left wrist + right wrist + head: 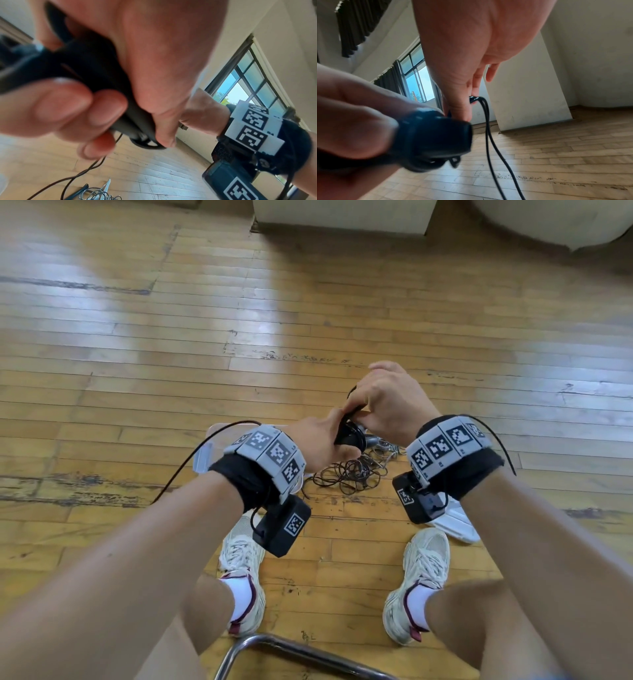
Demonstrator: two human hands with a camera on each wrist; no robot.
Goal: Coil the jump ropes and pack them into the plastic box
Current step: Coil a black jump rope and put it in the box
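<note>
Your left hand (318,445) is clenched round the black jump-rope handles (347,436), held together as one bundle above the floor (137,354). The left wrist view shows your fingers (106,108) and thumb wrapped about the handles (96,65), with thin black cord (82,171) trailing down from them. Your right hand (390,402) sits just above and against the left, thumb and fingertips pinching the cord (488,121) at the handle ends; the right wrist view shows a doubled strand hanging from that pinch, beside the blunt black handle end (436,138).

Below your hands, a loose tangle of jump ropes (349,474) lies on the floor, dark and pale cords mixed, uncoiled. To its left, mostly hidden behind your left wrist, stands the clear plastic box (209,450); what it holds cannot be made out. A white lid-like panel (459,525) lies on the floor by your right foot, partly covered by the wrist camera.

Your white trainers (424,570) flank the scene, and a chrome chair tube (291,652) runs beneath your knees.
</note>
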